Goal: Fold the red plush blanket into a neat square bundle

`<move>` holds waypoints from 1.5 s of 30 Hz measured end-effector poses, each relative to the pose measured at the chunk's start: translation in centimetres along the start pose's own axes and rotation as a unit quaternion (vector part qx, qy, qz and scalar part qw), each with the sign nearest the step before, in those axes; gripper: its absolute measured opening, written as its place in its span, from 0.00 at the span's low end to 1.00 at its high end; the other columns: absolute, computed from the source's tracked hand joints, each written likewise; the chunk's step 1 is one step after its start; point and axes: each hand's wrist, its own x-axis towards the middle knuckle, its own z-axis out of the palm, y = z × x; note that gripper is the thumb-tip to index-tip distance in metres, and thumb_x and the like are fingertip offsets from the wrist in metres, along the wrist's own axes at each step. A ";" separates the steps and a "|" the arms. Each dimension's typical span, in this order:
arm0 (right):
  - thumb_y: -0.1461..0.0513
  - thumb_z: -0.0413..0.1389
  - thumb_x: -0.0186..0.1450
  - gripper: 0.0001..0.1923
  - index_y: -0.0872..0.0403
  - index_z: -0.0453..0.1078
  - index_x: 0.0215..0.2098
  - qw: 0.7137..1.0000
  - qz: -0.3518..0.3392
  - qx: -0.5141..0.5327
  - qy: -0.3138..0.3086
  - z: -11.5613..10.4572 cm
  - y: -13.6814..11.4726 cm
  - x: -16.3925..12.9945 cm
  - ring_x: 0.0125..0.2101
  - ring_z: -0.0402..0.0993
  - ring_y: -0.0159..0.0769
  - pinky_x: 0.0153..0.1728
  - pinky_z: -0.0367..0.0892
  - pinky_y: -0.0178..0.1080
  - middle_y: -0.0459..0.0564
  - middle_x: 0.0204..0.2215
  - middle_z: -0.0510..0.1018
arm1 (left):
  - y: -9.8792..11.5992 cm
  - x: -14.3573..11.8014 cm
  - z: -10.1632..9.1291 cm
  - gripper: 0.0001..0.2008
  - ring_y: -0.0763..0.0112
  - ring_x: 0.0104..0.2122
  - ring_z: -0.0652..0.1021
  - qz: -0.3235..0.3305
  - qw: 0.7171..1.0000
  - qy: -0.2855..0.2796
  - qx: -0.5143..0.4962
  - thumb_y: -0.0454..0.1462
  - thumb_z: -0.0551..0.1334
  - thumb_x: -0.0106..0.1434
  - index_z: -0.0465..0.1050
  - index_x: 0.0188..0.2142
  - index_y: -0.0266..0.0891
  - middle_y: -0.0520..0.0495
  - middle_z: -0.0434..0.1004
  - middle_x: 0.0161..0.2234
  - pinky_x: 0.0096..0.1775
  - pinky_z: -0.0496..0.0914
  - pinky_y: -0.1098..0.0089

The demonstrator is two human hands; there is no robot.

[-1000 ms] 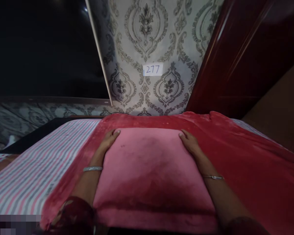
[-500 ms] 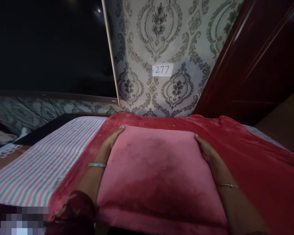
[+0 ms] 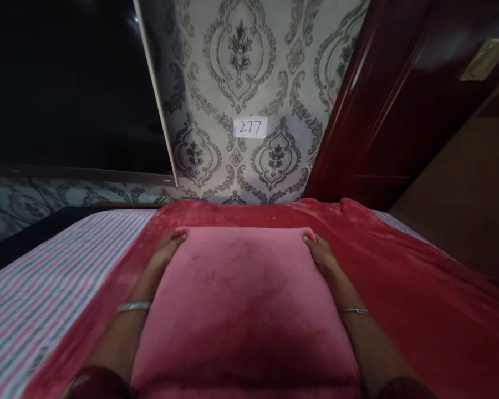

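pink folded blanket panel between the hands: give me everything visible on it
The pink folded panel is a plush, velvety fabric, lighter pink than the dark red blanket it lies on and seems part of. It lies flat, roughly rectangular, its far edge straight with rounded corners, with faint dark smudges near the middle; its near end falls into shadow. The left hand grips its far left corner and the right hand its far right corner, fingertips curled over the edge. The striped sheet to the left does not touch it.
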 end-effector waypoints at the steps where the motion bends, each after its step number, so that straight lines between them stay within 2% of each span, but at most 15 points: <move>1: 0.47 0.62 0.49 0.23 0.54 0.73 0.35 1.000 0.004 0.005 -0.005 0.1 -0.2 -0.1 0.35 0.76 0.43 0.35 0.70 0.40 0.51 0.33 0.81 | 0.3 -0.3 -0.1 0.21 0.44 0.54 0.77 0.003 1.000 0.006 0.005 0.50 0.66 0.58 0.77 0.46 0.40 0.37 0.81 0.49 0.55 0.72 0.47; 4: 0.48 0.63 0.49 0.21 0.53 0.73 0.33 0.999 0.021 0.023 -0.023 0.4 -1.1 -0.9 0.32 0.76 0.42 0.33 0.70 0.40 0.51 0.30 0.81 | 1.4 -1.4 -0.3 0.24 0.47 0.57 0.75 0.001 1.000 -0.005 -0.021 0.51 0.66 0.60 0.75 0.51 0.41 0.37 0.79 0.53 0.58 0.70 0.48; 8: 0.52 0.64 0.46 0.16 0.54 0.71 0.27 0.997 0.048 0.036 -0.056 0.1 -3.1 -2.0 0.23 0.72 0.40 0.25 0.68 0.40 0.52 0.23 0.78 | 3.6 -2.6 -0.9 0.20 0.54 0.47 0.82 0.032 0.996 -0.060 -0.062 0.51 0.63 0.63 0.77 0.50 0.44 0.42 0.84 0.39 0.52 0.76 0.52; 12: 0.56 0.65 0.44 0.15 0.55 0.72 0.27 0.996 0.018 0.048 -0.070 -0.9 -7.6 -1.5 0.23 0.72 0.39 0.25 0.68 0.39 0.52 0.23 0.78 | 7.7 -2.4 -2.9 0.23 0.53 0.47 0.82 0.063 0.993 -0.027 -0.095 0.48 0.70 0.56 0.77 0.49 0.43 0.43 0.84 0.39 0.49 0.77 0.55; 16: 0.54 0.64 0.47 0.20 0.56 0.74 0.36 0.990 -0.125 0.060 -0.033 -2.1 -15.3 -0.7 0.32 0.75 0.41 0.34 0.71 0.39 0.52 0.33 0.81 | 14.5 -1.8 -6.1 0.29 0.55 0.44 0.82 0.097 0.977 -0.016 -0.189 0.41 0.71 0.50 0.75 0.53 0.38 0.43 0.83 0.40 0.47 0.79 0.59; 20: 0.55 0.62 0.51 0.33 0.54 0.70 0.55 0.943 -0.332 0.027 0.027 -3.5 -21.2 -3.1 0.47 0.75 0.46 0.48 0.70 0.45 0.53 0.51 0.78 | 19.2 -3.2 -9.5 0.45 0.59 0.46 0.80 0.274 0.954 0.017 -0.122 0.40 0.69 0.47 0.63 0.66 0.42 0.46 0.79 0.48 0.48 0.77 0.62; 23: 0.57 0.59 0.56 0.34 0.51 0.66 0.61 0.905 -0.411 -0.085 0.061 -5.2 -18.8 -6.5 0.54 0.71 0.47 0.54 0.68 0.46 0.53 0.57 0.73 | 17.1 -5.7 -10.7 0.41 0.54 0.50 0.77 0.370 0.929 0.027 0.020 0.45 0.68 0.51 0.63 0.64 0.44 0.46 0.77 0.51 0.52 0.75 0.58; 26: 0.57 0.55 0.59 0.20 0.50 0.70 0.49 0.875 -0.429 -0.222 0.030 -6.8 -10.4 -9.7 0.49 0.74 0.47 0.52 0.69 0.47 0.55 0.47 0.78 | 10.0 -8.5 -9.9 0.22 0.52 0.53 0.75 0.441 0.884 -0.011 0.154 0.46 0.61 0.57 0.73 0.51 0.44 0.43 0.76 0.51 0.58 0.70 0.54; 29: 0.60 0.51 0.61 0.14 0.49 0.70 0.44 0.857 -0.428 -0.276 -0.078 -7.9 -1.5 -12.8 0.46 0.76 0.47 0.48 0.71 0.48 0.54 0.42 0.79 | 1.6 -11.6 -8.1 0.14 0.55 0.51 0.76 0.438 0.850 -0.093 0.277 0.38 0.57 0.59 0.76 0.44 0.44 0.40 0.78 0.47 0.56 0.71 0.54; 31: 0.62 0.50 0.62 0.15 0.49 0.71 0.46 0.845 -0.426 -0.300 -0.117 -8.2 2.0 -14.3 0.48 0.75 0.48 0.50 0.70 0.51 0.55 0.43 0.79 | -2.4 -13.5 -7.2 0.16 0.55 0.51 0.76 0.427 0.836 -0.113 0.325 0.34 0.55 0.60 0.76 0.45 0.44 0.39 0.78 0.48 0.55 0.72 0.55; 33: 0.64 0.50 0.62 0.18 0.49 0.71 0.49 0.842 -0.421 -0.315 -0.123 -8.4 3.1 -15.1 0.51 0.74 0.49 0.53 0.69 0.54 0.55 0.45 0.79 | -4.4 -14.8 -6.9 0.17 0.55 0.53 0.76 0.429 0.831 -0.104 0.339 0.33 0.54 0.61 0.76 0.47 0.43 0.38 0.77 0.50 0.55 0.72 0.55; 36: 0.64 0.50 0.62 0.18 0.49 0.72 0.49 0.851 -0.401 -0.310 -0.136 -9.1 2.3 -15.4 0.51 0.74 0.47 0.54 0.69 0.53 0.55 0.45 0.79 | -4.3 -15.8 -7.5 0.18 0.55 0.55 0.75 0.450 0.825 -0.098 0.328 0.35 0.56 0.63 0.74 0.51 0.44 0.39 0.77 0.52 0.56 0.72 0.55; 40: 0.62 0.47 0.66 0.18 0.48 0.73 0.50 0.881 -0.350 -0.299 -0.108 -9.8 -0.4 -15.9 0.50 0.75 0.45 0.52 0.71 0.49 0.53 0.47 0.79 | -1.1 -16.2 -8.3 0.14 0.57 0.51 0.78 0.448 0.841 -0.087 0.291 0.38 0.57 0.64 0.74 0.48 0.46 0.44 0.79 0.49 0.53 0.73 0.58; 43: 0.57 0.48 0.70 0.20 0.48 0.70 0.58 0.886 -0.335 -0.316 -0.045 -7.6 -3.2 -16.3 0.55 0.72 0.45 0.57 0.67 0.50 0.54 0.54 0.77 | 2.0 -15.7 -6.7 0.16 0.57 0.50 0.79 0.401 0.867 -0.050 0.293 0.42 0.53 0.68 0.76 0.48 0.46 0.46 0.81 0.48 0.55 0.71 0.57; 45: 0.53 0.47 0.73 0.25 0.49 0.65 0.65 0.868 -0.353 -0.340 -0.076 -4.5 -5.2 -16.3 0.61 0.65 0.46 0.63 0.60 0.51 0.54 0.61 0.71 | 4.1 -15.0 -4.3 0.21 0.55 0.57 0.75 0.375 0.870 -0.058 0.314 0.45 0.50 0.69 0.74 0.55 0.44 0.44 0.78 0.55 0.61 0.66 0.55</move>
